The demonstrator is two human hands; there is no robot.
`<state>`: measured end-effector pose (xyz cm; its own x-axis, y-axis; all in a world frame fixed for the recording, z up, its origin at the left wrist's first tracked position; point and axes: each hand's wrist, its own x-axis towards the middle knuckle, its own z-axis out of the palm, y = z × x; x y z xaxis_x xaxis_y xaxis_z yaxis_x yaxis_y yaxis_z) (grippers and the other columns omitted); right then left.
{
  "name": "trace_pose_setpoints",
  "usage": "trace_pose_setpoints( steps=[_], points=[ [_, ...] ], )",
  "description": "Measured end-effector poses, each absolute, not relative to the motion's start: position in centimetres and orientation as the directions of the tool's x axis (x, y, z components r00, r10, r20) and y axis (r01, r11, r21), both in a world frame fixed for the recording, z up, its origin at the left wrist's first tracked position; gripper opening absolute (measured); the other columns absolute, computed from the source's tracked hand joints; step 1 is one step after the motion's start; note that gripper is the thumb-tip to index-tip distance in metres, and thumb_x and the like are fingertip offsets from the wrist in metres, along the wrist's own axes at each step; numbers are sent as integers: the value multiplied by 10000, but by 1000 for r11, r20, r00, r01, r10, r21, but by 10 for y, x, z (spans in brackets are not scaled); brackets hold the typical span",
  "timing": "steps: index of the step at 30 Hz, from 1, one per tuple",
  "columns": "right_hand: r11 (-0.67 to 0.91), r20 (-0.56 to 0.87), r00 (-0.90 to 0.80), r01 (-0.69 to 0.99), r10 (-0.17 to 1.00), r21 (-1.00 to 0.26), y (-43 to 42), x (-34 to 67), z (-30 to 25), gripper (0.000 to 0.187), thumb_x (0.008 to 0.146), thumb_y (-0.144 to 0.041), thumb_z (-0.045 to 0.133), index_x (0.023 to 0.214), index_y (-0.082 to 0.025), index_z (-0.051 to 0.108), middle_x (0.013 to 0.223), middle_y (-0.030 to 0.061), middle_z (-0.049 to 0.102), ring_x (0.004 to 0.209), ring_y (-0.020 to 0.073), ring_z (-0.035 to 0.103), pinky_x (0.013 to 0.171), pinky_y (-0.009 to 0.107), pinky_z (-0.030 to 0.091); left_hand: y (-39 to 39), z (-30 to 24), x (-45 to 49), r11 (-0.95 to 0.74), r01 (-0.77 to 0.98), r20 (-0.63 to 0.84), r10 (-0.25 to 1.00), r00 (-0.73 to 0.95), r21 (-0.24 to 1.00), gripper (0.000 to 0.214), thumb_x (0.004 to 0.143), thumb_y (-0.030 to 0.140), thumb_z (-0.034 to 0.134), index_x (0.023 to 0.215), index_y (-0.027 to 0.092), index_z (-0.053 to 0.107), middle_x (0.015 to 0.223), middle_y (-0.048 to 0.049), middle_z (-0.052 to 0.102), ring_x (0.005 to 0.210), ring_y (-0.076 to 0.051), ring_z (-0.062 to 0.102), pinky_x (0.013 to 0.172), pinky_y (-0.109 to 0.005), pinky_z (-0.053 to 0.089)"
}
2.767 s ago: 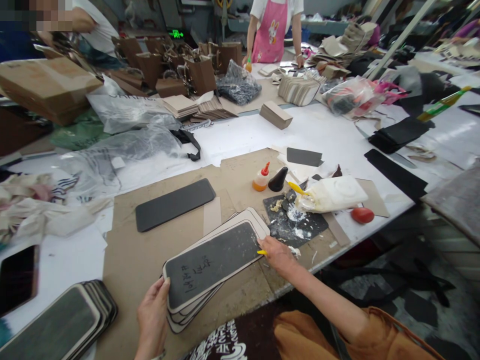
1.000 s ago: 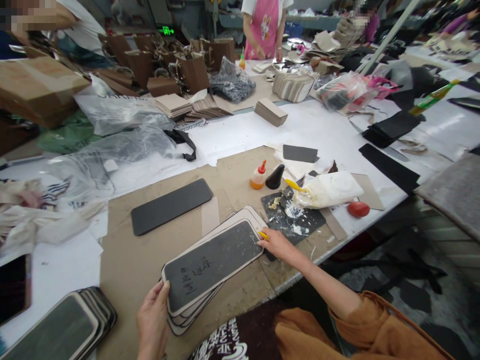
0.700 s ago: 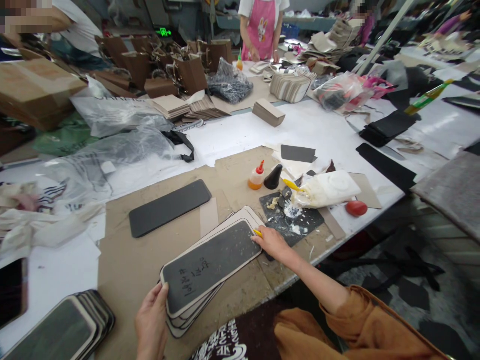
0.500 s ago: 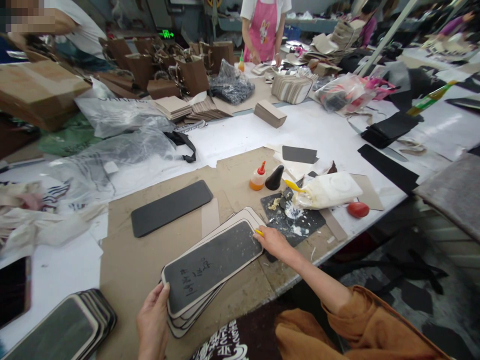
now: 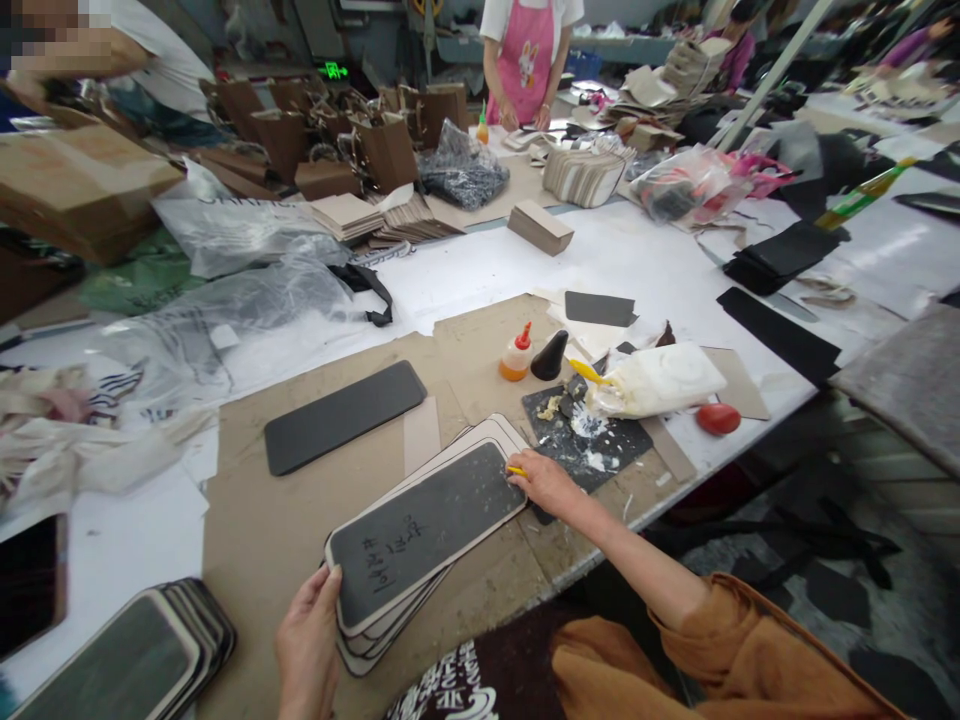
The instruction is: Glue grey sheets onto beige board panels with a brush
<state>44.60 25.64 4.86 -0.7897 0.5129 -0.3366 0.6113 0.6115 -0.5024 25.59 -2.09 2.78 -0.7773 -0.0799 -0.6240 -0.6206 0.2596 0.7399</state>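
Observation:
A dark grey panel [image 5: 420, 530] with handwritten marks lies on top of a fanned stack of pale-edged, rounded boards [image 5: 390, 628]. My left hand [image 5: 309, 625] grips the stack's left end, thumb on the upper edge. At the right end, my right hand [image 5: 546, 482] is closed around a thin yellow tool [image 5: 516, 471]; its tip is too small to make out. Behind the stack lies a single black board [image 5: 345, 418]. Near my right hand, a dark sheet [image 5: 592, 440] is smeared with white paste, beside a white container [image 5: 660, 381].
Beyond the stack stand a red-capped bottle [image 5: 516, 354] and a black cone-shaped object [image 5: 550, 356]. A red oval object [image 5: 718, 419] lies near the table edge. Another board stack [image 5: 112, 660] sits at lower left. A co-worker in a pink apron [image 5: 525, 65] stands across the table.
My right hand has shifted slightly down along the panel's right end with the yellow tool. My left hand stays at the left end. The co-worker's hands across the table have moved a little.

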Motion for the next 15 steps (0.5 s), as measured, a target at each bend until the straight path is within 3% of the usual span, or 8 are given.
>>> trace_pose_setpoints(
  steps=[9,15],
  points=[
    [606,-373,-741,672,559,-426,246,450,62,137,820,-245,573,945,-193,553,945,43,594,840,164,567,694,227,378,-26,21,255,268,-579,-584,-70,-808,770,161,663,215,646,819,178,647,714,20,652,641,-119,594,882,-343,460],
    [543,-337,-683,725,648,-425,251,460,60,108,867,-246,492,863,-161,559,896,71,625,874,169,578,744,232,393,-25,22,255,275,-581,-592,-52,-805,766,163,673,211,648,832,172,655,719,14,661,654,-130,605,913,-376,444]
  ],
)
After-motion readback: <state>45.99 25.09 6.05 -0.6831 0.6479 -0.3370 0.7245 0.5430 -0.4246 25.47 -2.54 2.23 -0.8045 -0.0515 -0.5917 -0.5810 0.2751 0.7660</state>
